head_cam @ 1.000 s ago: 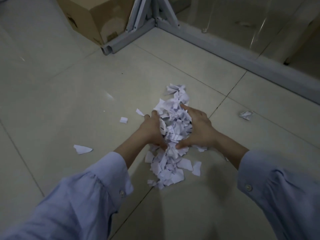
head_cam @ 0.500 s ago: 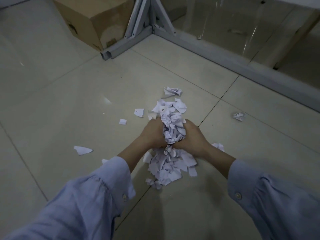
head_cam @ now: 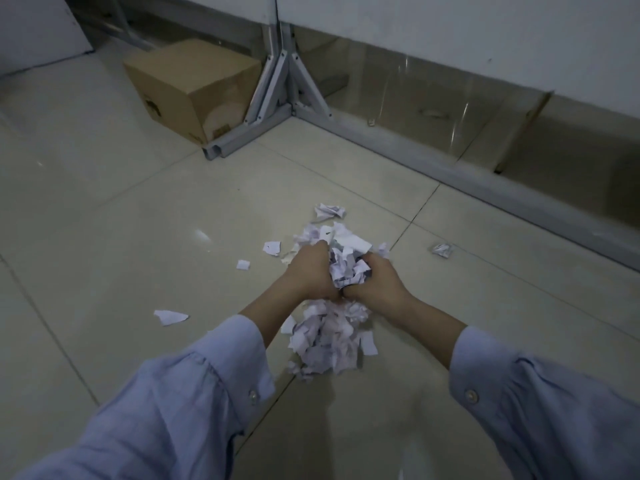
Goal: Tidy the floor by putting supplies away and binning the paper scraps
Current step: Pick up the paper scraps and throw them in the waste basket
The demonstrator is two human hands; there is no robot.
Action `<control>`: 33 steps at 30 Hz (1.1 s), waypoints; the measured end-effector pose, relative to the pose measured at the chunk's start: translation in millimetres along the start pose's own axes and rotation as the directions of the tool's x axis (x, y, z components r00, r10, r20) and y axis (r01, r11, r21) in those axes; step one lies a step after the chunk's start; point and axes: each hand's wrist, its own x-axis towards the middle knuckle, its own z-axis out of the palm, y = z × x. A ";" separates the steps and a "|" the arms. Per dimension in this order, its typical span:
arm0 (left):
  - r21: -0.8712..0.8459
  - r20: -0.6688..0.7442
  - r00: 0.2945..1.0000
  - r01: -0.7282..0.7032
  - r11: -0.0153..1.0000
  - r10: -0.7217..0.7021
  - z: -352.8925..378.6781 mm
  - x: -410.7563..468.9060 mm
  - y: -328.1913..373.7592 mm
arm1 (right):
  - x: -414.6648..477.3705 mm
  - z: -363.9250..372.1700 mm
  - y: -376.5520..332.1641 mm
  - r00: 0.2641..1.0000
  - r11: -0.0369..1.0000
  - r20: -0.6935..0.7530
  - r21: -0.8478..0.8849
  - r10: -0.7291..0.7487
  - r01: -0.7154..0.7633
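Observation:
A bunch of torn white paper scraps [head_cam: 346, 265] is squeezed between my two hands above the tiled floor. My left hand [head_cam: 308, 271] grips it from the left and my right hand [head_cam: 377, 282] from the right, fingers curled into the paper. More scraps [head_cam: 329, 337] lie in a heap on the floor just below my hands. A crumpled piece [head_cam: 329, 211] sits beyond the bunch. Loose bits lie to the left: one scrap [head_cam: 272, 248], a small one [head_cam: 243, 264] and a larger one [head_cam: 170, 317]. Another crumpled bit [head_cam: 442, 250] rests to the right.
A cardboard box [head_cam: 194, 88] stands at the back left against a grey metal frame foot [head_cam: 280, 95]. A metal floor rail [head_cam: 485, 181] with a clear panel above it runs along the right. Pale floor tiles [head_cam: 104, 237] stretch to the left.
My hands have closed together on the scraps and lifted the bunch off the heap. The view has tilted up, showing more of the box and wall.

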 end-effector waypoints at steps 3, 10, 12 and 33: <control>0.026 0.002 1.000 -0.008 1.000 0.008 -9.8 -6.0 15.0 | -10.7 -12.9 -13.9 1.000 1.000 -0.007 0.020 0.010 -0.010; 0.055 0.012 0.996 -0.084 0.995 0.084 -33.1 -27.4 60.1 | -49.5 -46.6 -48.7 0.995 0.997 -0.097 0.066 0.037 -0.030; 0.043 0.014 0.994 -0.106 0.993 0.106 -41.1 -33.7 74.7 | -59.4 -55.8 -57.5 0.991 0.995 -0.124 0.090 0.042 -0.031; 0.205 0.183 0.865 -0.498 0.842 0.467 -60.5 -84.1 284.8 | -205.5 -204.4 -106.3 0.893 0.979 -0.416 0.173 0.172 -0.109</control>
